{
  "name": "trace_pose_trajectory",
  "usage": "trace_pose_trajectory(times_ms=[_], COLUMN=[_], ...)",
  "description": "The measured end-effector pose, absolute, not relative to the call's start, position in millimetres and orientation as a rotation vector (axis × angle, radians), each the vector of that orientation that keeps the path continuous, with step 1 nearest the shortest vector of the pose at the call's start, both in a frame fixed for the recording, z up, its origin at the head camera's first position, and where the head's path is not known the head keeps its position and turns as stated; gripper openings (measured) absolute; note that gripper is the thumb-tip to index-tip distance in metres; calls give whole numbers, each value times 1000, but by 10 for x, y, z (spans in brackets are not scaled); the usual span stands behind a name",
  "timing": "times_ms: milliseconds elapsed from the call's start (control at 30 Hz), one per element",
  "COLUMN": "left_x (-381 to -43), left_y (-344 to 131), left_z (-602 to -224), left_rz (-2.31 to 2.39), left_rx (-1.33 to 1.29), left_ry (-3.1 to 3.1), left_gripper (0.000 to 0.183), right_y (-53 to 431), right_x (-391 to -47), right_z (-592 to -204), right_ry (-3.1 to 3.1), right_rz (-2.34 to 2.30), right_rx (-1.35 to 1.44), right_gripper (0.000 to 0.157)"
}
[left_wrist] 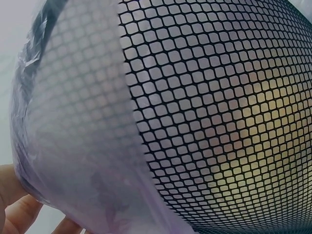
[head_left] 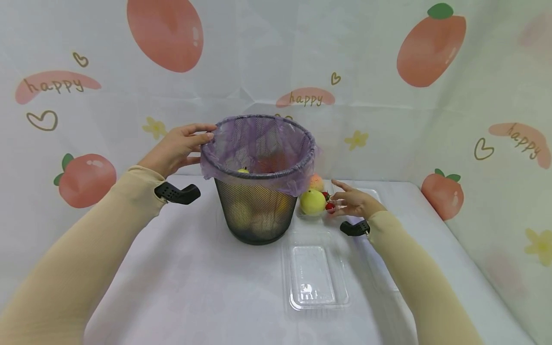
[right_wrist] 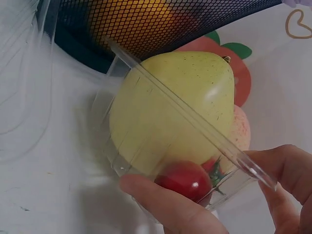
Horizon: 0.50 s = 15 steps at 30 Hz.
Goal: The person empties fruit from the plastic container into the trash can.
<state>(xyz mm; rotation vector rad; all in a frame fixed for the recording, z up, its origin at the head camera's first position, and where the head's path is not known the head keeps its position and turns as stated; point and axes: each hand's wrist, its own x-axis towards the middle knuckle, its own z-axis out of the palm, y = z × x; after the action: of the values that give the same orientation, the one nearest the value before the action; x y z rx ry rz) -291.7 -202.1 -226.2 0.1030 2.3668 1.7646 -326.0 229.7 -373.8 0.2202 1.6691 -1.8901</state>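
Observation:
A black mesh bin (head_left: 254,211) stands on the white table with a purple plastic bag (head_left: 267,139) folded over its rim. Through the mesh, yellow and reddish fruit shows blurred. My left hand (head_left: 178,146) rests on the bin's left rim, fingers fairly straight against the bag. To the bin's right, my right hand (head_left: 353,201) holds the edge of a clear plastic box (right_wrist: 190,117), thumb on one side and fingers on the other. Inside that box lie a yellow pear-like fruit (right_wrist: 170,107), small red tomatoes (right_wrist: 185,181) and a pinkish peach (head_left: 316,182), partly hidden.
Another clear plastic box (head_left: 316,273) lies on the table in front, between my arms. More clear plastic (head_left: 372,193) shows behind the right hand. A printed white cloth (head_left: 241,62) hangs behind and along the right side.

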Motion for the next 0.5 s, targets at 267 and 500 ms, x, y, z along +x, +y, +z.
trace_pose_trajectory(times_ms=[267, 500], left_x=[-2919, -2911], left_y=[-2029, -2038], left_z=[-2266, -2260], left_rz=[1776, 1762], left_rx=[110, 144], left_ry=[2361, 2348], left_gripper=[51, 51], right_y=[2329, 2428], right_x=[-3196, -3156], right_z=[-3744, -3651], right_ry=[1619, 1585], right_rz=[-1938, -2013], right_rx=[255, 211], right_gripper=[82, 82])
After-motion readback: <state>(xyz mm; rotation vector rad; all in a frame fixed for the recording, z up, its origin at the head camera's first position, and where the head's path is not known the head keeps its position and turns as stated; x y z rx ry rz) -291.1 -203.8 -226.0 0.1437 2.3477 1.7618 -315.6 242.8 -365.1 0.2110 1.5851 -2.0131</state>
